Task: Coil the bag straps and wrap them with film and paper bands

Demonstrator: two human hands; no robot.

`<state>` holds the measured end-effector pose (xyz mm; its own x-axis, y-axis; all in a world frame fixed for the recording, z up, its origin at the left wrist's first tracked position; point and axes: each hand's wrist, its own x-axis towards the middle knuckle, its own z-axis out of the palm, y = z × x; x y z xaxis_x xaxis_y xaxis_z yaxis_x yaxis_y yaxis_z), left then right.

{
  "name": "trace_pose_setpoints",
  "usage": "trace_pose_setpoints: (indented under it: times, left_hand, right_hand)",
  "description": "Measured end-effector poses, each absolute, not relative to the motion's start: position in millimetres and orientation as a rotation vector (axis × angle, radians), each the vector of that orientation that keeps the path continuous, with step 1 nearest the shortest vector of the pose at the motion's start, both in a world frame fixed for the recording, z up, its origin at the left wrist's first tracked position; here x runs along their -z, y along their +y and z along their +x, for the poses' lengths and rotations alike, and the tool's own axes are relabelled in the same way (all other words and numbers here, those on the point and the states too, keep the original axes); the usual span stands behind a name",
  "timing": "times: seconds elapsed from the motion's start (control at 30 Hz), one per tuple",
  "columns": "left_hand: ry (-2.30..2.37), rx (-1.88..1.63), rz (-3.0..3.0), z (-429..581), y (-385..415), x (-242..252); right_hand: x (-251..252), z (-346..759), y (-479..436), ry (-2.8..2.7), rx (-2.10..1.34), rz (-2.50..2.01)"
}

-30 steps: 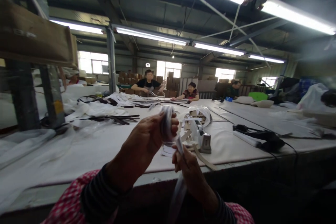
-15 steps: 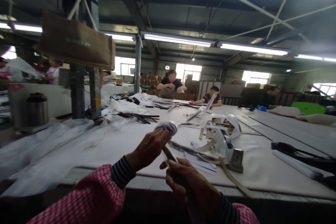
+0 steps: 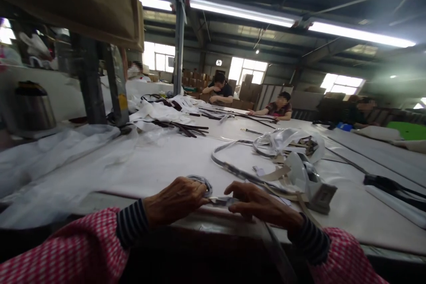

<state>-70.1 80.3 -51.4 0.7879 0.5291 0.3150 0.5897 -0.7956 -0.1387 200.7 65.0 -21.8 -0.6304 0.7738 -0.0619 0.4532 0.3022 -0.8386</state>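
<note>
Near the front edge of the table, my left hand (image 3: 178, 199) is closed on a rolled-up grey strap (image 3: 201, 182) whose coil shows beyond the fingers. A short flat stretch of the strap runs from there to my right hand (image 3: 258, 202). That hand has curled fingers, with thumb and forefinger around the strap. Below the right wrist a blurred grey length hangs over the table edge. Just beyond the right hand lies another long grey strap (image 3: 229, 167), looped on the white tabletop (image 3: 159, 159).
A tape dispenser (image 3: 319, 193) stands right of my hands, beside a clear plastic bag (image 3: 286, 140) of beige strips. Dark straps (image 3: 186, 128) lie farther back. Plastic sheeting (image 3: 56, 155) covers the left side. Co-workers sit across the table; a brown bag (image 3: 89, 4) hangs upper left.
Both hands have come down and nearer the table's edge, and my right hand has moved rightward and turned palm-down. The grey strap swinging in the air beyond the hands now lies on the table.
</note>
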Motion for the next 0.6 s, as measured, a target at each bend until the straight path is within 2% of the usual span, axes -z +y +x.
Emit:
trace_pose_setpoints:
  times: [0.1,0.23,0.3,0.43,0.6]
  left_hand:
    - [-1.004,0.367,-2.874,-73,82,53]
    - [-1.126,0.531,-3.136,-68,89,42]
    - [-1.215,0.788,-3.412,-64,93,36]
    - [-1.575,1.48,-3.793,-57,99,30]
    - [-1.892,2.387,-3.401,-48,103,43]
  right_hand:
    - [34,197,64,-2.388,-0.647,-1.081]
    - [49,182,67,-2.476,-0.348,-0.98]
    - [49,174,70,-2.49,-0.364,-0.889]
    - [43,161,72,-2.323,-0.609,-0.813]
    - [43,148,71,-2.097,-0.739,-0.864]
